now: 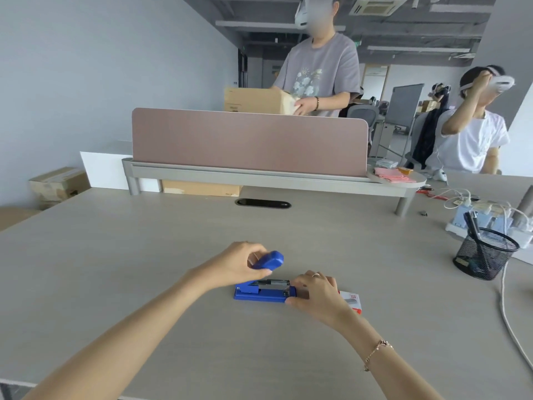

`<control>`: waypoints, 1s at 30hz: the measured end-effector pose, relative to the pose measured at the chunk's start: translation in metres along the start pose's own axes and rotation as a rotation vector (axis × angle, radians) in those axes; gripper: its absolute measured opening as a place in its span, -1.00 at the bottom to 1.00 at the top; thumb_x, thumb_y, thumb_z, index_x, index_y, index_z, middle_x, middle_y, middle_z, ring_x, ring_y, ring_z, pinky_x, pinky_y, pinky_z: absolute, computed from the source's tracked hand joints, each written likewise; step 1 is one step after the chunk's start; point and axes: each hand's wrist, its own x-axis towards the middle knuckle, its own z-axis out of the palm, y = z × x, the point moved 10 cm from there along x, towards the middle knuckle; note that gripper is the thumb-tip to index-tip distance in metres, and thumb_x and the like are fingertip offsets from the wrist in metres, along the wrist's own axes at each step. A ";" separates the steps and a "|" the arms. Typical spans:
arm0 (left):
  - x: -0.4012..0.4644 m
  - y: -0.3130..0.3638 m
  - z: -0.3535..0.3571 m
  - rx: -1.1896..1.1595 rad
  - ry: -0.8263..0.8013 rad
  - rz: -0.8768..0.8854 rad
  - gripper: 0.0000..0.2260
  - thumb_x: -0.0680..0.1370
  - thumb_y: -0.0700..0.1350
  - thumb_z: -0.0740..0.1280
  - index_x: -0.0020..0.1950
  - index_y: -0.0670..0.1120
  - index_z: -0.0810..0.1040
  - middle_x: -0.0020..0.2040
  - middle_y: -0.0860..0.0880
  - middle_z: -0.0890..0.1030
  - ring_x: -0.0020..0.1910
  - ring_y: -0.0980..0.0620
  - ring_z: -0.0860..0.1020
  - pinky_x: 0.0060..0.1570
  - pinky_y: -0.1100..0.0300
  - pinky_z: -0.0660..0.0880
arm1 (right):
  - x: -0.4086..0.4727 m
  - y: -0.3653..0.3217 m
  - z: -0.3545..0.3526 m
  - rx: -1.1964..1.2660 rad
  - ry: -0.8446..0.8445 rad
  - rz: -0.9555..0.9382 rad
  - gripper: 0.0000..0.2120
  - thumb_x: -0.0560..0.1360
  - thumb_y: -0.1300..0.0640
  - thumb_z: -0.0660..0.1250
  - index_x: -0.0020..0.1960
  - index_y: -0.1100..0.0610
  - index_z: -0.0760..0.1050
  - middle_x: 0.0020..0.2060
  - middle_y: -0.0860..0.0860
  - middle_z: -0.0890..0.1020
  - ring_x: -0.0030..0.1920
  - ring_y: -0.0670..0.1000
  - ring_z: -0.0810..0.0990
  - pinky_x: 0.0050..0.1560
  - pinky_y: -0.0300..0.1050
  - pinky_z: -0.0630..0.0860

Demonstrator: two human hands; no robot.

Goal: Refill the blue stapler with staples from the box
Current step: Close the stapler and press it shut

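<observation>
The blue stapler [261, 294] lies on the desk with its base flat and its top cover [269, 260] swung up. My left hand [240, 264] grips that raised cover. The metal staple channel [272, 283] lies exposed along the base. My right hand [315, 293] rests at the stapler's right end, fingers curled against it; whether it holds staples is hidden. Right behind that hand, partly covered by it, lies the small red and white staple box [352, 301].
A black mesh pen cup [484, 256] stands at the right with a power strip [473, 223] and white cables behind it. A pink divider panel [248, 141] runs across the back of the desk. One person stands behind it with a cardboard box, another sits at the right.
</observation>
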 end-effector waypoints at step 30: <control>-0.003 -0.017 0.020 0.127 -0.131 0.013 -0.75 0.46 0.00 0.46 0.12 0.01 0.61 0.02 0.04 0.62 -0.05 0.11 0.57 -0.02 0.29 0.51 | 0.011 -0.011 -0.022 0.159 0.047 -0.036 -0.67 0.43 -0.07 0.36 0.17 -0.06 0.48 0.04 -0.13 0.61 0.13 -0.10 0.46 0.28 -0.09 0.19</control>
